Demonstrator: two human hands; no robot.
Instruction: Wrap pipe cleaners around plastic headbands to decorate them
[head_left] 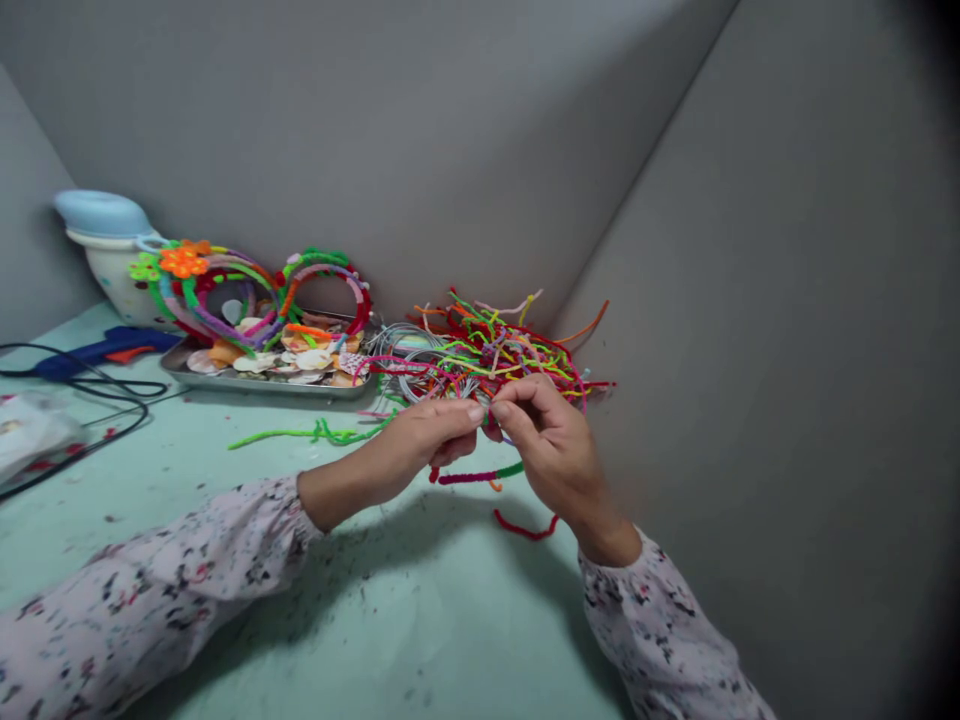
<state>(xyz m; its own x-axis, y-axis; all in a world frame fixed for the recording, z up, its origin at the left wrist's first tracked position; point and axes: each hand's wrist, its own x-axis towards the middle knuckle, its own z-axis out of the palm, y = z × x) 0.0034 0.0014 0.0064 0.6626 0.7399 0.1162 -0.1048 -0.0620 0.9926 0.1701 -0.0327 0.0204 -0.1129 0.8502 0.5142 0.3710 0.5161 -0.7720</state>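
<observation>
Fingertips of left hand [424,440] and right hand [555,445] are pinched, seemingly on a mostly hidden green piece [486,415] between them, presumably for control; fuzzy stems [517,342] are heaped just beyond, within reach.

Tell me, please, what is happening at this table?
A person's left hand and right hand are close together, pinching a small piece, which is mostly hidden. Just behind them lies a tangled pile of fuzzy coloured strands. Farther left, colourful hoops rest over a metal tray holding shells.
</observation>
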